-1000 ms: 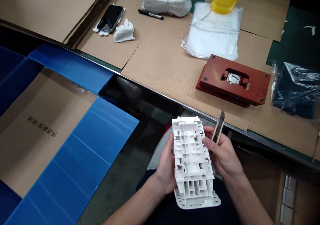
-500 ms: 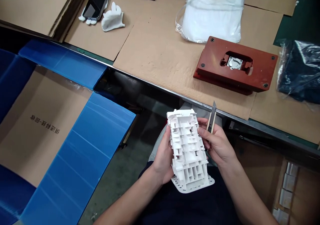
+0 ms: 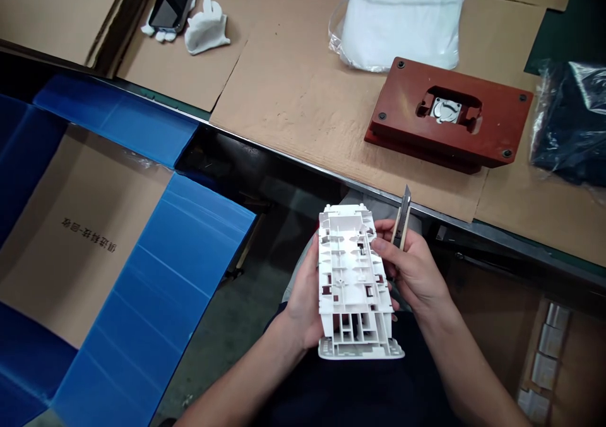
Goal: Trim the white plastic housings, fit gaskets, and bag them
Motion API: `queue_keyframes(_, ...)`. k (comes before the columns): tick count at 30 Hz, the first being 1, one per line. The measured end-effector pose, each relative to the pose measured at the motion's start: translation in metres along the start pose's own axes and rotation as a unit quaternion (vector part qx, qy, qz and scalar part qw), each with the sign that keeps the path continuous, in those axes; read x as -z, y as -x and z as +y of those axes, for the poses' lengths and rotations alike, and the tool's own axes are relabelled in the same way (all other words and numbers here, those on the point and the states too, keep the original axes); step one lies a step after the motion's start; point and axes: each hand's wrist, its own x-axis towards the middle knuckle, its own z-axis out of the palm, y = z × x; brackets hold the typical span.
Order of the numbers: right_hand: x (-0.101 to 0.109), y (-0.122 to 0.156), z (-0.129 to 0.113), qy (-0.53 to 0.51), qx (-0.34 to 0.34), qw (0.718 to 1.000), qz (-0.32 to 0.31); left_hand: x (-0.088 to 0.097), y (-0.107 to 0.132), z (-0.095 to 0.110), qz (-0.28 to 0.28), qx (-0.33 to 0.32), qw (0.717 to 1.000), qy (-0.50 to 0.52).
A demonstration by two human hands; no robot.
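And there it is, the left hand [image 3: 303, 307] cradling a white moulded plastic housing [image 3: 353, 275] from beneath, the right hand [image 3: 414, 269] clamped on its edge, a snap-off utility knife [image 3: 401, 228] gripped upright, a red fixture plate [image 3: 449, 111] on cardboard [image 3: 293, 124] beyond that hand

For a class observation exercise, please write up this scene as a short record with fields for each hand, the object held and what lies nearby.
Left hand: supports white moulded plastic part from below
Right hand: holds utility knife, blade up; fingers touch the part
Bench surface: cardboard sheets
Nearby: rust-red block; blue corrugated plastic sheet
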Motion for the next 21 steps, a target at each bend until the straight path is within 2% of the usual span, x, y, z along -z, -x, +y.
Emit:
queue_keyframes(11, 0.002, 0.001, 0.002, 0.013, -0.007, 1.000, 0.005, -0.009, -0.002, -0.001, 0.004, -0.030, 0.999, -0.041)
queue_keyframes(13, 0.002, 0.000, 0.002, 0.018, 0.000, 1.000, 0.003, -0.008, -0.002, -0.002, 0.021, -0.039, 0.998, -0.055)
queue_keyframes(15, 0.001, 0.001, 0.001, 0.029, 0.010, 1.000, 0.002, -0.002, 0.001, -0.003, 0.071, -0.088, 0.989, -0.092)
queue_keyframes(17, 0.000, 0.004, -0.001, 0.042, 0.025, 0.999, -0.005, 0.008, 0.006, -0.003, 0.129, -0.183, 0.959, -0.173)
queue_keyframes(18, -0.001, 0.006, -0.002, 0.045, 0.031, 0.998, -0.016, 0.013, 0.010, -0.002, 0.144, -0.232, 0.933, -0.234)
queue_keyframes(21, -0.004, 0.010, -0.004, 0.027, 0.044, 0.996, -0.069, 0.025, 0.022, 0.006, 0.120, -0.321, 0.833, -0.434)
